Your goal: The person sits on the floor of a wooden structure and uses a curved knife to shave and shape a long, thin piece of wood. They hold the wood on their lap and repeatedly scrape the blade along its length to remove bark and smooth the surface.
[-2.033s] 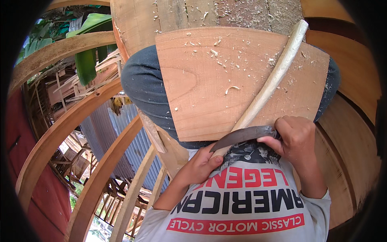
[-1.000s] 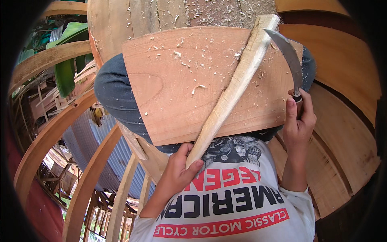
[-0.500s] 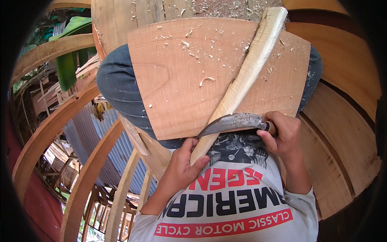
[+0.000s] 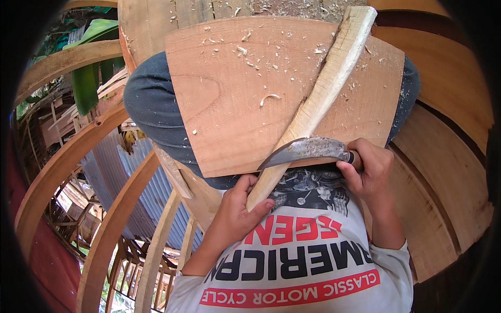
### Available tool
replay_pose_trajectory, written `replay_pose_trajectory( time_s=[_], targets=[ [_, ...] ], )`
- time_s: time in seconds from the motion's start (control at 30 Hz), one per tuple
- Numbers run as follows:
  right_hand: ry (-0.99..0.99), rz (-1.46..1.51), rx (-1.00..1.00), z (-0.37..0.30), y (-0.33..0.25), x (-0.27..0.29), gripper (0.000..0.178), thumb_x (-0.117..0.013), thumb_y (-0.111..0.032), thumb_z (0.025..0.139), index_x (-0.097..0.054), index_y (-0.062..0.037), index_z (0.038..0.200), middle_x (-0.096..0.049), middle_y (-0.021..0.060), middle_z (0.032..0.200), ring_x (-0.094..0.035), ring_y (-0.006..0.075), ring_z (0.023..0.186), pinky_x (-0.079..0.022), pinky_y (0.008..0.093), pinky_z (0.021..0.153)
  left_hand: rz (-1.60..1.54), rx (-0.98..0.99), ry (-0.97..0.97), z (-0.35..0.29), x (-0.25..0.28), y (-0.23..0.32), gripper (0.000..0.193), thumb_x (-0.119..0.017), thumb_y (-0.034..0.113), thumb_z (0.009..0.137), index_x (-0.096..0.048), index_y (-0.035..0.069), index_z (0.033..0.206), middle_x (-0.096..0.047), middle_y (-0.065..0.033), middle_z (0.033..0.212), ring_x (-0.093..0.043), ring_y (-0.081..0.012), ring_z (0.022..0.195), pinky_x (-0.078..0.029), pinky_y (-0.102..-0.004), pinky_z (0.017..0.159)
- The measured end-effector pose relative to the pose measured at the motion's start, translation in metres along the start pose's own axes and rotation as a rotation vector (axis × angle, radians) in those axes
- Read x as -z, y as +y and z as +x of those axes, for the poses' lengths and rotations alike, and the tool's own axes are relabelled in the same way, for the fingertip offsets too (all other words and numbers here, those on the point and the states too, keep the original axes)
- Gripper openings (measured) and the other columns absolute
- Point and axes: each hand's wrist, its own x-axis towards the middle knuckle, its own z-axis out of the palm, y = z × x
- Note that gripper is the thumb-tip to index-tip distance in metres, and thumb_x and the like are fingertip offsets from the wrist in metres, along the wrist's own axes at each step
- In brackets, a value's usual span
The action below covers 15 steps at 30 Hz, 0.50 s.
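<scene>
A long, slightly bent strip of pale wood [image 4: 326, 86] lies slantwise over a flat reddish-brown board [image 4: 224, 120] on my lap. Its near end is gripped by my left hand [image 4: 241, 209], thumb on one side and fingers on the other. My right hand [image 4: 368, 169] is closed round the wooden handle of a curved knife [image 4: 305, 150]. The blade points left and lies across the wood strip, a little beyond my left hand. Curled shavings [image 4: 270, 98] are scattered over the board.
My bent legs in dark jeans [image 4: 151, 115] stick out on both sides of the board. Plank flooring [image 4: 193, 13] with shavings spreads beyond it. Curved wooden ribs [image 4: 112, 224] and corrugated metal sheets [image 4: 125, 177] are at the left; broad planks [image 4: 422, 193] rise at the right.
The knife blade has shifted slightly away from me along the wood strip, my right hand moving with it. My left hand keeps its hold on the near end.
</scene>
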Motion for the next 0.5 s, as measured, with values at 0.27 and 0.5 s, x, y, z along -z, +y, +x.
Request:
replay_pose_trajectory(
  time_s=[0.27,0.5],
  targets=[
    [0.058,0.051,-0.207,0.0,-0.002,-0.001,0.035,-0.075,-0.034,0.073,-0.056,-0.0044,0.074,-0.049,0.0088,0.055,-0.053,0.0259,0.047,-0.04,0.0334,0.045,0.039,0.041,-0.029,0.0,0.003,0.003,0.042,-0.069,0.027,0.081,-0.05,-0.003,0.102,-0.063,-0.018,0.087,-0.062,-0.0235,0.079,-0.047,-0.0312,0.072],
    [0.176,0.067,-0.296,0.015,0.006,0.004,0.037,-0.074,-0.036,0.073,-0.052,-0.0066,0.069,-0.049,0.0082,0.056,-0.052,0.0262,0.047,-0.04,0.0349,0.046,0.005,0.12,-0.046,-0.001,0.003,0.005,0.04,-0.071,0.024,0.08,-0.051,-0.002,0.102,-0.062,-0.0145,0.087,-0.058,-0.0197,0.078,-0.046,-0.0307,0.072]
  ],
)
